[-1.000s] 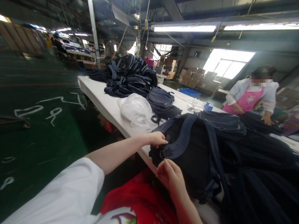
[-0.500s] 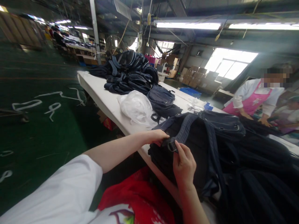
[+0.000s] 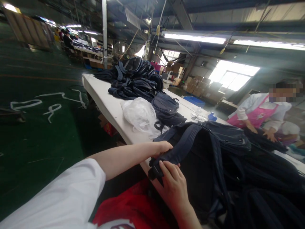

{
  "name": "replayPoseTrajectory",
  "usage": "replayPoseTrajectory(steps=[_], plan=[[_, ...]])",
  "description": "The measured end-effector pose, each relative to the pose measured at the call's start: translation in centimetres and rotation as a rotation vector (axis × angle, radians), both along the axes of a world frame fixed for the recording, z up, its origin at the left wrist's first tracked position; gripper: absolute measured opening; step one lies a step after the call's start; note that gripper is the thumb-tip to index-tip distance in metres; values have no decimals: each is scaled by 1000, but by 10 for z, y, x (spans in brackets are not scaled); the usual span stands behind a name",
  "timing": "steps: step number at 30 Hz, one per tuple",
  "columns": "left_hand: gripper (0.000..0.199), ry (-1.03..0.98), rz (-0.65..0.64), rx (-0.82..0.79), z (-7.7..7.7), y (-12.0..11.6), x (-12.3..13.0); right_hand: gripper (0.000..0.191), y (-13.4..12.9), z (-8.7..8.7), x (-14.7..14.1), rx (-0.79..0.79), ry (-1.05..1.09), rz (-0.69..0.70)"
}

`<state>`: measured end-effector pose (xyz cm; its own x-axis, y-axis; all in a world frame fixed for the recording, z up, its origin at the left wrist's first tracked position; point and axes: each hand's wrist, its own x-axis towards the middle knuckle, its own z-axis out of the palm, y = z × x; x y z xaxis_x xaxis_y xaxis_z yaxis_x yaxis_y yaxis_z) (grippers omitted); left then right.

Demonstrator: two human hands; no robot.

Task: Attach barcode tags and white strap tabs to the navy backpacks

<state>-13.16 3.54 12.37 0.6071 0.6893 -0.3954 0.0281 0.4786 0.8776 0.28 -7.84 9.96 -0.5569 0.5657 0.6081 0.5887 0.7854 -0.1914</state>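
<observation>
A dark navy backpack [image 3: 197, 171] lies at the table's near edge with its straps upward. My left hand [image 3: 164, 148] is closed at the edge of a padded shoulder strap [image 3: 183, 143]; its fingertips are hidden behind the strap. Close by, my right hand [image 3: 175, 184] grips the lower end of the same strap, fingers bent over it and thumb out of sight. A dark buckle end [image 3: 154, 171] pokes out left of the right fingers, over the table edge.
Beyond the backpack, a clear plastic bag bundle [image 3: 139, 114] and a pile of navy backpacks [image 3: 135, 79] lie on the white table [image 3: 105, 105]. Across it, a person in a pink apron [image 3: 257, 116] handles dark fabric. A blue bin [image 3: 194, 101] stands farther back.
Both hands have shifted down along the strap, my right hand also leftward. The strap end with its buckle has swung left toward the table edge. The right fingers now lie over the strap.
</observation>
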Motion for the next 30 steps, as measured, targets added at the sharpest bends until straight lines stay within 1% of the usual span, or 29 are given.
replayPoseTrajectory(steps=[2,3,4,7,8,9,11,13,14,16,19,20,23,25,28,30], plan=[[54,-44,-116,-142,1,3,1,51,0,1,-5,-46,-34,6],[57,-56,-162,-180,1,4,2,49,0,2,-6,-66,-43,5],[55,-54,-182,-173,0,5,1,47,0,2,-8,-83,-50,3],[28,-13,-161,-43,0,10,-4,42,0,2,-6,-86,-38,9],[23,-1,-153,-7,3,13,-9,43,0,1,-4,-77,-6,-18],[21,13,-157,7,7,18,-14,45,2,-1,0,-68,36,-77],[24,37,-183,-24,18,31,-26,54,6,-4,10,-69,92,-261],[27,67,-177,-95,32,45,-38,70,13,-7,21,-130,31,-422],[28,78,-162,-132,38,52,-43,75,16,-8,26,-173,-31,-460],[30,86,-127,-193,46,61,-50,80,20,-11,34,-244,-149,-471],[30,71,-105,-253,50,68,-54,84,20,-14,43,-254,-236,-451],[29,62,-102,-258,49,68,-55,81,19,-14,45,-246,-254,-438],[27,20,-94,-232,45,67,-58,61,17,-13,55,-251,-285,-402],[26,-12,-87,-213,43,67,-61,52,17,-11,65,-277,-296,-392],[24,-51,-91,-206,39,61,-63,48,18,-7,86,-340,-309,-383],[23,-75,-98,-212,34,52,-61,48,16,-5,100,-384,-317,-372]])
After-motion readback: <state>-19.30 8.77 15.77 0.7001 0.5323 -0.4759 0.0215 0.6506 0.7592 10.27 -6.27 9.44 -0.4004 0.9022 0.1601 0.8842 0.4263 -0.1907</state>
